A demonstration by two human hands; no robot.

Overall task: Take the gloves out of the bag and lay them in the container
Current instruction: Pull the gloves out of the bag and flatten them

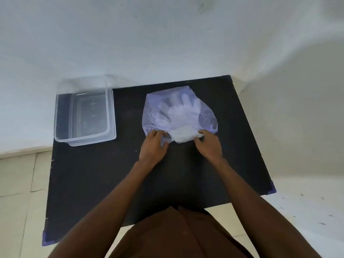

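Observation:
A pale purple see-through plastic bag [208, 120] lies flat on the black table [111, 174], right of centre. Through the film I see thin clear gloves [178, 114], fingers pointing away from me, with their cuffs sticking out of the bag's near opening. My left hand [153, 146] pinches the left edge of the bag's mouth. My right hand [209, 145] grips the cuff end of the gloves at the opening's right side. A clear rectangular container [111, 116] stands empty at the table's far left corner.
White walls close in behind the table and on its right. Tiled floor shows to the left and in front. My brown clothing fills the bottom of the view.

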